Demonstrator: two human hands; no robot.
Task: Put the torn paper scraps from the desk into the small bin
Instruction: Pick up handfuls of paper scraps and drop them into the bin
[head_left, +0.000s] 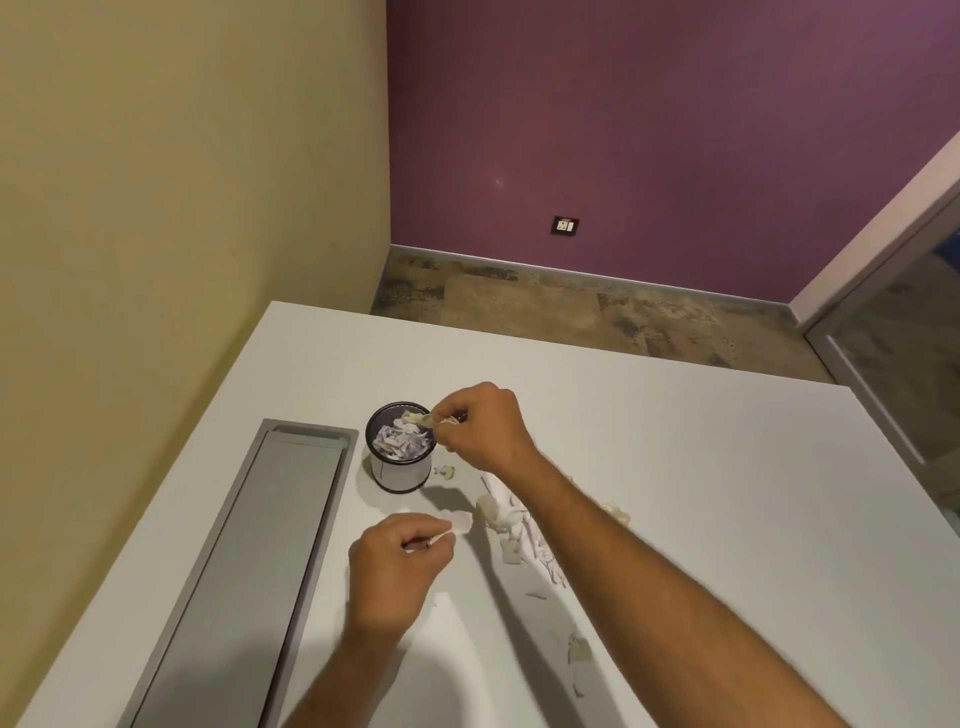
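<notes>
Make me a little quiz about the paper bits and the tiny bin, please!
1. True or false: the mesh bin already has scraps inside.
2. Which hand is at the bin's rim: A) left hand B) right hand?
3. Fill in: the main pile of paper scraps on the desk lies partly under the right ____.

Key: 1 true; 2 B; 3 forearm. Both hands pinch a scrap.

Matt white desk (675, 467), metal mesh bin (400, 470)
</notes>
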